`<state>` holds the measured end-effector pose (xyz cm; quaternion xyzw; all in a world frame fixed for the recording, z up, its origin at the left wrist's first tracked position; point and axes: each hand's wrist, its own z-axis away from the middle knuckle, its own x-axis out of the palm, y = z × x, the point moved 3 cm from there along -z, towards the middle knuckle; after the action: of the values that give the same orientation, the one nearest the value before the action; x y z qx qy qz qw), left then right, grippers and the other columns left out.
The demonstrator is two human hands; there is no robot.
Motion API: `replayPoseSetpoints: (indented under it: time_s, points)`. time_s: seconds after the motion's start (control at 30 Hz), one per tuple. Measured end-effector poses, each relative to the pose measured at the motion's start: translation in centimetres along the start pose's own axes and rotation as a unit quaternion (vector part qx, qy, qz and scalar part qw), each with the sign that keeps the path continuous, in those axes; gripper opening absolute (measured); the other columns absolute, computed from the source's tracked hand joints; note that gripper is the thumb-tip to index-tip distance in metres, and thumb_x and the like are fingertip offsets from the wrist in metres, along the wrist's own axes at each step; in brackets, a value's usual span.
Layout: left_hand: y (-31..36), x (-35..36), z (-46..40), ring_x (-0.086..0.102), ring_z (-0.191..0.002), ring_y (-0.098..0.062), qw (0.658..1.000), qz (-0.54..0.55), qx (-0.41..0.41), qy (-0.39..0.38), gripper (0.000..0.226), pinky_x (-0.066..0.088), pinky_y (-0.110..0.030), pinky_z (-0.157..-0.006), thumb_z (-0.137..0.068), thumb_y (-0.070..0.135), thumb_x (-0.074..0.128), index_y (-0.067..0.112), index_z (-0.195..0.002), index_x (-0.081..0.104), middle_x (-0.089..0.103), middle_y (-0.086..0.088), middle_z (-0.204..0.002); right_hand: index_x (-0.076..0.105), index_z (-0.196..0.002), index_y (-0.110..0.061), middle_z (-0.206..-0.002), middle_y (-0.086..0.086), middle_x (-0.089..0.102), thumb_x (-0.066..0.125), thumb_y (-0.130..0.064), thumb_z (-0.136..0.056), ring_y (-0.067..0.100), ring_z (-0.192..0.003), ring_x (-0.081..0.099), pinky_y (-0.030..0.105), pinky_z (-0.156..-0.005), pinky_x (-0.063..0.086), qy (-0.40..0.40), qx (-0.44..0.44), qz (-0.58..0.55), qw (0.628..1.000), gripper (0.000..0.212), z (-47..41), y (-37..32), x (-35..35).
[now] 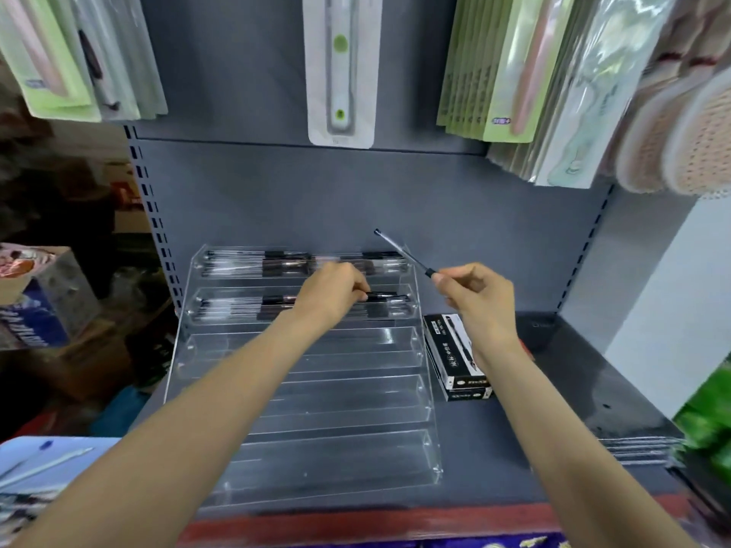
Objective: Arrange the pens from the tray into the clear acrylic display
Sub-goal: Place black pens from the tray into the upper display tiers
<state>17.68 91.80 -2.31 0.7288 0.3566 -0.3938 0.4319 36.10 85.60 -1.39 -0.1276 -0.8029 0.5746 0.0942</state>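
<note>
Your right hand [476,298] pinches a pen [403,253] by its dark end between thumb and curled fingers, and the clear barrel slants up and to the left, its tip in the air above the right end of the display's top row. Your left hand [334,292] is curled over the second row from the back, its fingertips closed on a black pen [385,296] that lies along that row.

The display [316,389] is a stepped clear acrylic rack standing on the grey shelf [514,448]. Its two back rows hold pens lying lengthwise; the front rows hold none.

Just right of the display two black pen boxes [455,355] lie stacked on the shelf, partly behind your right wrist. At the lower left corner a light blue tray [59,464] holds a couple of pens, one with a blue cap; it is blurred, so you cannot tell more.

Packaged goods [340,69] hang from the back panel above the shelf, and cartons [43,298] are piled at the left.
</note>
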Motion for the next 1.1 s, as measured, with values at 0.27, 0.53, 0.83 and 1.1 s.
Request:
replayPoseSetpoints:
  time_s: [0.27,0.53,0.83,1.1]
  points:
    - [-1.8,-0.7,-0.4,0.062,-0.102,-0.021,0.999,0.001,0.005,-0.035,0.024,0.046,-0.030,-0.095,-0.087,0.011,0.064,0.009,-0.111,0.067,0.068,-0.008,-0.111,0.064,-0.070,-0.019,-0.073,-0.006,0.067,0.069,-0.006,-0.081,-0.004,-0.065,0.060,0.019,-0.075,0.050,-0.006,0.005,-0.005,1.000,0.018,-0.8,0.9,-0.4]
    - [-3.6,-1.0,-0.3,0.065,-0.096,-0.021,0.998,-0.025,-0.006,-0.050,0.019,0.048,-0.030,-0.092,-0.086,0.003,0.062,0.010,-0.101,0.072,0.071,-0.007,-0.103,0.064,-0.072,-0.016,-0.073,-0.005,0.066,0.068,-0.005,-0.082,-0.008,-0.062,0.059,0.011,-0.067,0.050,-0.019,0.002,-0.011,1.000,0.016,-0.4,1.2,0.7]
    - [-4.0,-1.0,-0.2,0.065,-0.094,-0.018,0.998,-0.004,0.026,-0.050,0.023,0.051,-0.034,-0.091,-0.086,-0.003,0.059,0.011,-0.099,0.072,0.071,-0.006,-0.102,0.063,-0.071,-0.017,-0.073,-0.005,0.066,0.068,-0.004,-0.082,-0.006,-0.061,0.059,0.010,-0.064,0.049,-0.019,0.008,-0.004,1.000,0.018,0.0,1.0,1.3]
    - [-6.5,-4.7,3.0,0.060,-0.091,-0.015,0.997,0.070,-0.015,0.037,0.019,0.042,-0.019,-0.084,-0.088,0.008,0.062,0.009,-0.106,0.068,0.070,-0.007,-0.103,0.066,-0.073,-0.017,-0.075,-0.003,0.067,0.069,-0.003,-0.081,0.002,-0.069,0.063,0.012,-0.072,0.051,-0.073,-0.009,0.010,0.997,0.017,0.6,0.5,5.3]
